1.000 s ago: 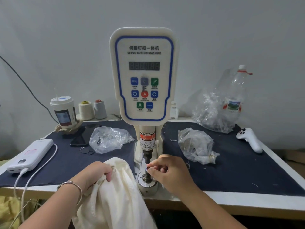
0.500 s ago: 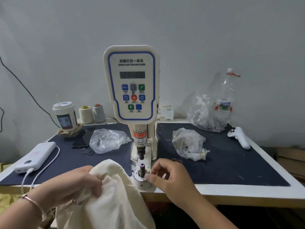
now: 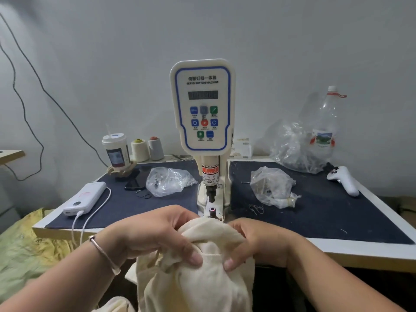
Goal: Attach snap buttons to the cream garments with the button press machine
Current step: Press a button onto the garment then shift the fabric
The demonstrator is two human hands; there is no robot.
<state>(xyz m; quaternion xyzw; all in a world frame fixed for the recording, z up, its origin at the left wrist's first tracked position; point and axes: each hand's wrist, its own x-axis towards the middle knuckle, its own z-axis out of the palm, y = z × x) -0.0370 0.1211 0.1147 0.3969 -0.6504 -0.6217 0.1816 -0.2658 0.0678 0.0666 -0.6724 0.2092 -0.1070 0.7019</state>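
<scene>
Cream garment (image 3: pixel 202 273), bunched, pinched in left hand (image 3: pixel 155 235) and right hand (image 3: pixel 254 242) grip, just short of button press machine (image 3: pixel 202 109) die (image 3: pixel 212 210); risk: off-centre snap from folds.

Even, diffuse, rather dim indoor light with a cool grey cast; no light source is in view. The wall (image 3: pixel 112 52) darkens toward the upper corners. Soft, short shadows lie under the plastic bags (image 3: pixel 168 181) on the worktop (image 3: pixel 337 212). Mild glare marks the button press machine (image 3: pixel 203 104) panel; its display digits are smeared and unreadable. Wide-angle distortion bends the worktop edges. Both hands (image 3: pixel 153 235) show slight softness.
</scene>
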